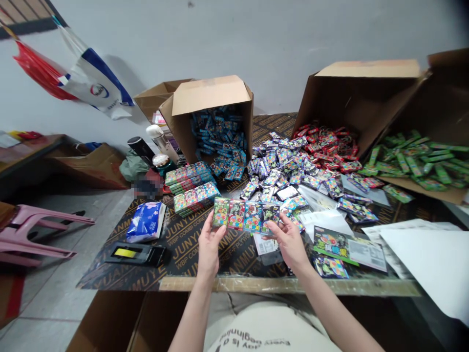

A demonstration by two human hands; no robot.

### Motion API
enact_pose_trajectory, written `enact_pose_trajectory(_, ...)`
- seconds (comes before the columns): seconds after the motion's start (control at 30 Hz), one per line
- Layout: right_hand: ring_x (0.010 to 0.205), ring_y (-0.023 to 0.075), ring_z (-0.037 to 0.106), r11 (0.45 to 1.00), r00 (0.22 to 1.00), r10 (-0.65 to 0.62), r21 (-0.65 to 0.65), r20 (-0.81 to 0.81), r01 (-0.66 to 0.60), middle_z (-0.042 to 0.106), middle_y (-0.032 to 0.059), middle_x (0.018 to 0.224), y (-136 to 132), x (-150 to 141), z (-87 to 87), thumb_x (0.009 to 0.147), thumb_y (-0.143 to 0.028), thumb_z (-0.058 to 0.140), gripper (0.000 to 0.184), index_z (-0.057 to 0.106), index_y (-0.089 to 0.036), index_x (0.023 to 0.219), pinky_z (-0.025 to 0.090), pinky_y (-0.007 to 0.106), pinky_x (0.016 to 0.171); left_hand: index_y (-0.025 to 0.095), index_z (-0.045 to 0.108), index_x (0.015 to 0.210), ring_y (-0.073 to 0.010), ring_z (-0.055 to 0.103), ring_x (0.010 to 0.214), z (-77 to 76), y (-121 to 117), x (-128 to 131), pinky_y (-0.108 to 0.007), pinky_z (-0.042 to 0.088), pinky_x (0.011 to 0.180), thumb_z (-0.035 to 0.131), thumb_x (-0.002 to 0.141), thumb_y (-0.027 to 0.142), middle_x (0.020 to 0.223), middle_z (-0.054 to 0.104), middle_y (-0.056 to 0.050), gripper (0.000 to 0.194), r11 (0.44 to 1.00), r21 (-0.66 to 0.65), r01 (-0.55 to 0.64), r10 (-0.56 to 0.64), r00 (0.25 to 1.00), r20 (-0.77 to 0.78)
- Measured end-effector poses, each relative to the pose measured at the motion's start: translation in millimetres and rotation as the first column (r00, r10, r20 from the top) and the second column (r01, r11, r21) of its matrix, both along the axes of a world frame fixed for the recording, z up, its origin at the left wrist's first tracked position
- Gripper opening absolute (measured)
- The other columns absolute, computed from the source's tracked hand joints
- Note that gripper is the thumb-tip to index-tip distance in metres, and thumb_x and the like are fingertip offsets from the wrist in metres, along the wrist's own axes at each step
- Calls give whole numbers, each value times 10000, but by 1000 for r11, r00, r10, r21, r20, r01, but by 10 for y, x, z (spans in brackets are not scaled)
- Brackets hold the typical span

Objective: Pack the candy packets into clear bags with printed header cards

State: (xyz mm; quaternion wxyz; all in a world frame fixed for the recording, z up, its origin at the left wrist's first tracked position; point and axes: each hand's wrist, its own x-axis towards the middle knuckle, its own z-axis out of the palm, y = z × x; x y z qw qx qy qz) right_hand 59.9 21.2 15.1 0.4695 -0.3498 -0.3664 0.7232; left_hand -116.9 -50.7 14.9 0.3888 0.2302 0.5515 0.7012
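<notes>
Backdrop: bare grey wall, with a white-and-blue bag and a red bag hanging at the left, and here's a pink plastic stool on the tiled floor.
Desk: a black plywood board printed with yellow lettering, and it's packed!
Boxes: three cardboard cartons tipped on their sides, spilling blue packs, red packs and green packs.
Mid-desk: a big heap of loose multicoloured packs, with stacked bundles off to the left of it.
Star item: a row of four card-backed packs, held up just above the desk's front half, long axis running straight across, side to side, in front of the person.
Left hand: the left hand has the row's left end, fingers curled up behind the cards.
Right hand: the right hand takes the right end, fingers pinching narrow on the last pack.
Reach: neither hand is nearer; each one is touching its own end, with the row spanning the gap between them.
Near the right hand: a printed card-backed sheet lies flat on the desk.
</notes>
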Motion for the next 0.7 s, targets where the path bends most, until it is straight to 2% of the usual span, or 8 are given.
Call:
enact_pose_trajectory(0.13, 690, 144, 587, 998, 999, -12, 63, 37, 9, 656, -34, 808, -33, 2, 22, 692, -273, 698, 263, 615, -276, 942, 542, 265, 546, 271, 384, 1311, -204, 527, 1109, -1, 6, 24, -284, 459, 873, 665, 707, 301, 1306, 482, -69, 667, 999, -24, 26, -26, 1000, -6)
enact_pose_trajectory(0.23, 785, 183, 620, 957, 976, -78, 289, 206, 15, 676, -17, 907, -100, 0, 14, 742, -250, 647, 258, 636, -283, 998, 552, 331, 678, 368, 177, 1382, -200, 534, 1103, 53, 3, 139, -298, 478, 845, 661, 713, 348, 1426, 317, -56, 827, 999, -21, 47, -45, 995, 91)
enact_pose_trajectory(0.3, 917, 212, 620, 827, 929, -161, 560, 332, -57, 670, 2, 1012, -161, -19, -21, 786, -197, 587, 299, 629, -280, 1070, 514, 382, 826, 391, 147, 1382, -202, 555, 1074, 108, 5, 252, -325, 491, 827, 619, 739, 428, 1424, 323, -54, 799, 992, 20, 123, -125, 962, 243)
enact_pose_trajectory(0.37, 1058, 223, 574, 591, 888, -226, 781, 401, -202, 635, 18, 1120, -233, -51, -68, 811, -124, 525, 375, 593, -276, 1147, 450, 412, 936, 308, 288, 1359, -211, 585, 1024, 162, 25, 356, -349, 491, 829, 528, 781, 509, 1320, 470, -78, 657, 969, 91, 232, -248, 864, 438)
enact_pose_trajectory(0.43, 1155, 225, 508, 383, 864, -246, 863, 439, -330, 590, 39, 1200, -315, -79, -109, 812, -81, 501, 444, 540, -266, 1214, 423, 420, 970, 181, 449, 1271, -226, 613, 966, 204, 64, 411, -363, 484, 838, 455, 814, 520, 1159, 600, -109, 569, 939, 157, 305, -335, 715, 614)
enact_pose_trajectory(0.5, 1195, 234, 467, 293, 848, -251, 872, 466, -393, 557, 63, 1241, -389, -77, -127, 799, -107, 541, 483, 494, -253, 1257, 428, 422, 965, 102, 533, 1176, -235, 635, 908, 227, 107, 403, -369, 480, 839, 437, 828, 464, 1028, 664, -121, 512, 925, 199, 325, -363, 590, 722)
enact_pose_trajectory(0.6, 1212, 260, 436, 319, 822, -303, 864, 481, -388, 510, 75, 1287, -411, -1, -89, 758, -196, 627, 486, 516, -264, 1227, 389, 459, 984, 74, 587, 1086, -238, 653, 847, 242, 133, 329, -377, 479, 824, 436, 823, 377, 929, 696, -112, 429, 913, 249, 324, -390, 511, 766)
enact_pose_trajectory(0.7, 1275, 290, 333, 520, 756, -439, 823, 486, -228, 380, 70, 1389, -261, 114, -4, 719, -281, 670, 524, 513, -282, 1218, 266, 517, 1037, 85, 613, 1033, -249, 660, 805, 262, 99, 291, -387, 495, 763, 436, 807, 363, 884, 704, -108, 400, 865, 284, 413, -467, 458, 756)
